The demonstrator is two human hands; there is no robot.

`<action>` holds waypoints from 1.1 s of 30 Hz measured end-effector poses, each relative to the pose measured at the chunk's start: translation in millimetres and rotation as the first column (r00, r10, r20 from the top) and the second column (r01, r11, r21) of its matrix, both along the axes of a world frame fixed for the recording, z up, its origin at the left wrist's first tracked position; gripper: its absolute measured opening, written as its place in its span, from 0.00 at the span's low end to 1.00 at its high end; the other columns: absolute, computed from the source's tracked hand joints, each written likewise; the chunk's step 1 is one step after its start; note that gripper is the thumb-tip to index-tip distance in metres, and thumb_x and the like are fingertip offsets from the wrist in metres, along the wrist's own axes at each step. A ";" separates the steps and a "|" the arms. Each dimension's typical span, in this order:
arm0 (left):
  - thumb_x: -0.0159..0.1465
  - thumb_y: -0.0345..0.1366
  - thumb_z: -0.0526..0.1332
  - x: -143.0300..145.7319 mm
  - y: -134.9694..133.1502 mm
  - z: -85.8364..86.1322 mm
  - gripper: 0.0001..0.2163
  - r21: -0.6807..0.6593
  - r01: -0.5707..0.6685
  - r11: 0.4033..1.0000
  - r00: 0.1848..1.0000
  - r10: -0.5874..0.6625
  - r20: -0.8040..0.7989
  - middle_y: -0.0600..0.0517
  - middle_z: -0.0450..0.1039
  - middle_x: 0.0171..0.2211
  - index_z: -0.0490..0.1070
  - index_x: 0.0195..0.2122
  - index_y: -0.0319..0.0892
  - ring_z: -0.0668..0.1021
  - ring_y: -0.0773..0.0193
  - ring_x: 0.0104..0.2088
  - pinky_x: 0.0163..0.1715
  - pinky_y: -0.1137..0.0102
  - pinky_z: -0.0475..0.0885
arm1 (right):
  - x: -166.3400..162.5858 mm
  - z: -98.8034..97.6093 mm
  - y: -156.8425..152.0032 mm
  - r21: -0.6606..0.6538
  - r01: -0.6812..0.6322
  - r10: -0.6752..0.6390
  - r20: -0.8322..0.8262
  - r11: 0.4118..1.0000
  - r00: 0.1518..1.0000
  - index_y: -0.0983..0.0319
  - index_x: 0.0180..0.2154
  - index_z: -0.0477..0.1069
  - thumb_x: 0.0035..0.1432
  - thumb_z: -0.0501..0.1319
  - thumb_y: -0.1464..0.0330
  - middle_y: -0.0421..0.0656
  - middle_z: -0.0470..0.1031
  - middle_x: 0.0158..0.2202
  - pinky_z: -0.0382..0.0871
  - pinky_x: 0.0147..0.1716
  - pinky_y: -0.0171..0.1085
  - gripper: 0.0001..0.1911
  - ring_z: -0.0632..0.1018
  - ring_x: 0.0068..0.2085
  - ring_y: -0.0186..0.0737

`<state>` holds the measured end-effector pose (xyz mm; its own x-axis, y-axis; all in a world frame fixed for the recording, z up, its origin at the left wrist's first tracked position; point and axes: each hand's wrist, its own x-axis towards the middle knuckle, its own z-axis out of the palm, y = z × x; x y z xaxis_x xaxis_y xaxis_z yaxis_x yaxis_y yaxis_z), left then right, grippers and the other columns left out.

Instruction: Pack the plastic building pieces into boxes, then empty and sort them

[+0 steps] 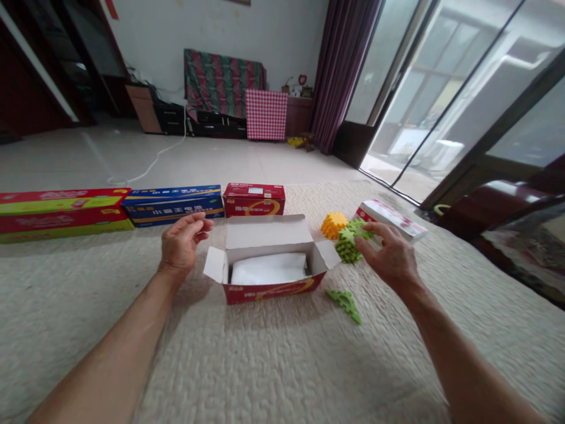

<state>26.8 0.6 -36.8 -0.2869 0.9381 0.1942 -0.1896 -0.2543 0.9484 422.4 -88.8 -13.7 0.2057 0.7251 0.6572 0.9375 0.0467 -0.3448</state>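
Remotely, my right hand (392, 256) pinches a green piece (352, 229); my empty left hand (180, 243) curls beside a carton (271, 290), likely open for access.

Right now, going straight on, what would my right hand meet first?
Your right hand would likely meet the stacked green jagged-edged pieces, unless it already touches them; depth is unclear.
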 end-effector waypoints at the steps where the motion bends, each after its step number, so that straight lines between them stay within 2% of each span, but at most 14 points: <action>1: 0.51 0.37 0.65 -1.8 -3.3 9.0 0.10 0.054 0.016 0.998 0.999 -0.013 -0.047 0.52 0.78 0.29 0.77 0.34 0.41 0.79 0.64 0.31 0.32 0.71 0.71 | -7.5 7.2 -3.5 0.021 -0.028 0.028 -0.004 0.999 1.000 0.59 0.41 0.73 0.53 0.62 0.60 0.49 0.77 0.46 0.72 0.44 0.49 0.14 0.78 0.45 0.50; 3: 0.54 0.37 0.65 -1.0 -15.6 31.4 0.08 0.150 0.100 0.984 0.966 -0.060 -0.250 0.51 0.79 0.29 0.78 0.34 0.42 0.79 0.62 0.33 0.35 0.69 0.72 | -27.8 22.6 -11.9 0.053 -0.120 0.120 0.007 0.991 0.993 0.58 0.42 0.73 0.54 0.62 0.61 0.48 0.77 0.46 0.71 0.45 0.49 0.13 0.78 0.46 0.49; 4: 0.55 0.37 0.65 2.0 -24.1 43.5 0.07 0.181 0.150 0.972 0.915 -0.067 -0.397 0.52 0.80 0.30 0.79 0.34 0.42 0.79 0.62 0.34 0.37 0.69 0.73 | -40.0 30.0 -16.5 0.065 -0.181 0.181 0.018 0.981 0.983 0.57 0.41 0.73 0.55 0.62 0.61 0.48 0.77 0.47 0.70 0.47 0.49 0.12 0.77 0.47 0.49; 6: 0.57 0.37 0.65 12.5 -42.0 64.6 0.06 0.255 0.268 0.929 0.764 -0.045 -0.643 0.52 0.80 0.31 0.80 0.33 0.43 0.79 0.61 0.34 0.37 0.69 0.73 | -65.6 41.9 -24.5 0.062 -0.304 0.303 0.026 0.951 0.953 0.57 0.41 0.73 0.56 0.62 0.62 0.47 0.77 0.48 0.70 0.49 0.49 0.11 0.77 0.49 0.48; 8: 0.59 0.35 0.63 25.4 -56.1 77.1 0.06 0.327 0.398 0.857 0.619 0.012 -0.785 0.51 0.81 0.34 0.80 0.35 0.43 0.79 0.62 0.35 0.39 0.69 0.73 | -88.5 48.0 -29.3 0.026 -0.416 0.415 0.018 0.909 0.909 0.57 0.40 0.72 0.56 0.63 0.62 0.47 0.76 0.47 0.70 0.47 0.48 0.10 0.77 0.47 0.47; 11: 0.60 0.30 0.60 39.2 -62.5 76.3 0.08 0.360 0.501 0.787 0.473 0.100 -0.876 0.50 0.81 0.35 0.79 0.37 0.41 0.80 0.61 0.36 0.40 0.67 0.74 | -110.3 46.6 -29.7 -0.148 -0.492 0.498 0.007 0.858 0.867 0.60 0.38 0.72 0.55 0.65 0.63 0.47 0.76 0.43 0.70 0.44 0.46 0.10 0.77 0.43 0.45; 14: 0.61 0.29 0.58 41.3 -55.6 63.6 0.08 0.345 0.534 0.772 0.384 0.142 -0.912 0.48 0.80 0.34 0.78 0.36 0.39 0.80 0.60 0.36 0.39 0.65 0.75 | -118.6 39.4 -26.1 -0.332 -0.466 0.492 -0.004 0.820 0.870 0.62 0.33 0.72 0.56 0.65 0.63 0.45 0.75 0.35 0.68 0.37 0.41 0.09 0.75 0.36 0.41; 16: 0.61 0.28 0.58 39.2 -50.5 56.9 0.08 0.325 0.542 0.775 0.356 0.139 -0.924 0.47 0.80 0.35 0.78 0.37 0.38 0.80 0.59 0.37 0.40 0.64 0.75 | -120.8 36.2 -23.9 -0.381 -0.423 0.458 0.002 0.822 0.889 0.62 0.31 0.72 0.57 0.63 0.63 0.45 0.73 0.33 0.66 0.35 0.40 0.09 0.73 0.33 0.39; 19: 0.61 0.28 0.58 35.8 -48.0 55.7 0.09 0.289 0.546 0.786 0.350 0.100 -0.932 0.47 0.80 0.36 0.78 0.37 0.38 0.80 0.60 0.37 0.40 0.65 0.74 | -123.2 36.6 -22.0 -0.427 -0.397 0.448 0.020 0.813 0.894 0.62 0.29 0.71 0.56 0.64 0.64 0.45 0.72 0.32 0.64 0.34 0.40 0.09 0.72 0.33 0.39; 22: 0.61 0.30 0.59 31.7 -48.8 61.2 0.08 0.238 0.537 0.809 0.385 0.016 -0.923 0.48 0.81 0.35 0.78 0.36 0.40 0.80 0.62 0.36 0.38 0.68 0.74 | -125.2 40.2 -20.8 -0.465 -0.420 0.481 0.015 0.779 0.876 0.62 0.29 0.72 0.55 0.64 0.64 0.44 0.72 0.32 0.64 0.34 0.39 0.08 0.72 0.33 0.38; 24: 0.61 0.32 0.59 27.2 -47.6 63.6 0.08 0.212 0.505 0.836 0.448 -0.044 -0.893 0.49 0.81 0.35 0.79 0.35 0.40 0.80 0.62 0.35 0.36 0.70 0.74 | -126.3 42.0 -20.0 -0.473 -0.425 0.489 0.015 0.772 0.872 0.62 0.29 0.72 0.55 0.64 0.65 0.44 0.72 0.32 0.63 0.34 0.39 0.07 0.72 0.33 0.38; 26: 0.60 0.35 0.60 21.7 -43.5 61.8 0.08 0.193 0.441 0.877 0.545 -0.090 -0.833 0.48 0.81 0.34 0.79 0.36 0.39 0.80 0.63 0.33 0.32 0.71 0.73 | -127.1 42.5 -18.9 -0.472 -0.409 0.474 0.021 0.781 0.880 0.62 0.29 0.71 0.55 0.62 0.67 0.44 0.73 0.31 0.63 0.33 0.38 0.05 0.72 0.31 0.37; 30: 0.58 0.38 0.62 13.1 -29.9 45.0 0.11 0.145 0.303 0.942 0.736 -0.135 -0.663 0.48 0.81 0.31 0.79 0.37 0.38 0.80 0.63 0.30 0.28 0.72 0.73 | -125.3 42.1 -16.6 -0.447 -0.364 0.422 0.034 0.817 0.906 0.61 0.27 0.69 0.54 0.60 0.71 0.41 0.72 0.27 0.60 0.30 0.37 0.04 0.70 0.28 0.35; 33: 0.55 0.38 0.64 10.8 -22.2 31.3 0.11 0.104 0.302 0.947 0.801 -0.193 -0.567 0.47 0.82 0.31 0.79 0.36 0.37 0.81 0.62 0.32 0.32 0.71 0.75 | -122.1 43.4 -15.0 -0.432 -0.308 0.378 0.086 0.848 0.922 0.61 0.27 0.68 0.52 0.59 0.73 0.41 0.72 0.26 0.58 0.28 0.36 0.04 0.70 0.28 0.35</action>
<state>37.6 -21.5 -5.5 0.1543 0.8947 0.4191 0.2612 -0.4461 0.8560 300.3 -103.8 29.7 -0.1890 0.9367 0.2946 0.9313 0.2661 -0.2488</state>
